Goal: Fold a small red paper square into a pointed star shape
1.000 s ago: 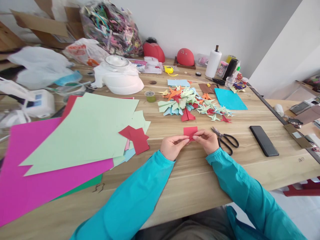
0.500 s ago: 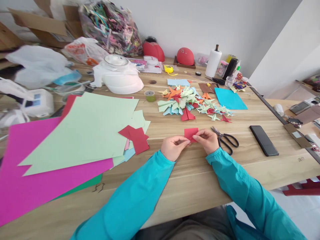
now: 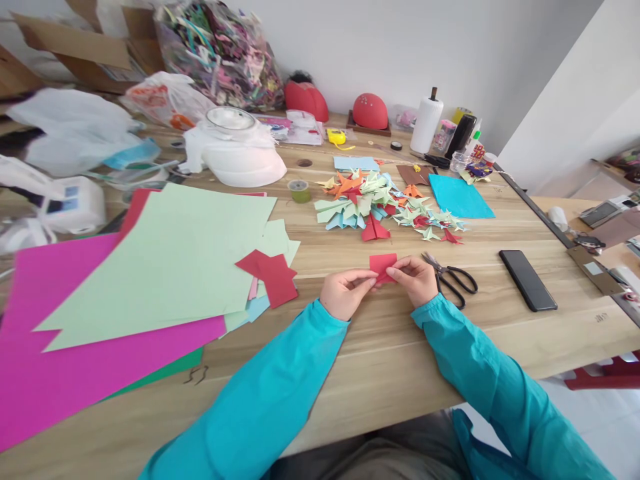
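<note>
The small red rectangular piece of paper point(image 3: 383, 262) is between the two hands, over the pale wood-grain surface point(image 3: 380, 360); whether it touches the wood I cannot tell. It is probably very light and thin, crisp enough to keep a crease yet easily crumpled or torn, so its edges and corners seem best to pinch. The left hand point(image 3: 345, 293) grips the lower left corner between thumb and forefinger; the right hand point(image 3: 415, 280) pinches the right side, fingers curled.
</note>
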A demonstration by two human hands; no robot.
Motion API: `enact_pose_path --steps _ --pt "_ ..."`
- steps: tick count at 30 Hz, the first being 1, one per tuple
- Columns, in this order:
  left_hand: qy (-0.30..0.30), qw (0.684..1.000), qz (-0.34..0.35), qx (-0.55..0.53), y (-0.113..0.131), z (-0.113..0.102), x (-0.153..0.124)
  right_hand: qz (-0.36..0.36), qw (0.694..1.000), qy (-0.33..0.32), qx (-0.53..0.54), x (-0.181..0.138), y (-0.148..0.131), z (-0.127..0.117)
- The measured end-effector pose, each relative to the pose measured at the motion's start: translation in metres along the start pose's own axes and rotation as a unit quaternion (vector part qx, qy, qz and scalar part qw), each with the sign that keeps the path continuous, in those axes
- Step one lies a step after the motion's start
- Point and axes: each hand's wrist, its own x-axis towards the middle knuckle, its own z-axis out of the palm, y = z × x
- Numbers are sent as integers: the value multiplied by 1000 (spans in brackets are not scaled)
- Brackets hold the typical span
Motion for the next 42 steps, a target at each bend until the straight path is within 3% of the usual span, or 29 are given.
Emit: enact_pose_path --steps 25,33,37,42 --pt "-8 999 9 41 3 2 -4 -12 998 44 -30 -1 8 1" --pt "-16 998 -39 -48 3 3 -1 -14 999 41 19 -1 6 2" --pt "-51 985 -93 -133 1 3 1 -15 999 33 21 -2 3 2" --pt "-127 978 -133 -101 1 4 0 -5 1000 7 18 -5 0 4"
